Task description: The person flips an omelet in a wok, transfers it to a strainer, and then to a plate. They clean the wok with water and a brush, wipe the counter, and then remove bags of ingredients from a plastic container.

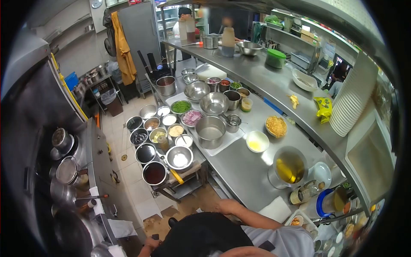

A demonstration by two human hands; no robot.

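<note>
- small dark piece (156, 237) at the left hand (150, 243), low in view and partly cut off by the frame edge; too small to name.
- left grip: seemingly curled around or against the dark piece, but cannot tell for sure whether clenched on it or only touching.
- right hand (225, 206) just beside the near edge of the table (233, 169), fingers partly behind the black apron (205, 233); cannot tell released from clenched, nor make out anything held.
- for good handling, judging from this layout: move both hands well into view, settle the left grip fully before lifting, and hold the right elbow in, away from the white cloth (276, 210).
- beyond the cloth, a big pot (276, 182) with yellow liquid inside; best not bumped, given a likely spill.
- farther along, a white bowl (257, 149) with something yellow, then golden flakes (276, 126) heaped in another bowl.
- ahead of the left hand, a dark sauce pot (155, 173) beside a steel pan (180, 157), with a yellow handle (176, 176) jutting toward the body; worth steering sleeves around.
- behind those, sliced onions (192, 118) and chopped greens (181, 106).
- across the raised shelf (274, 77), a co-worker (184, 21), well apart.
</note>
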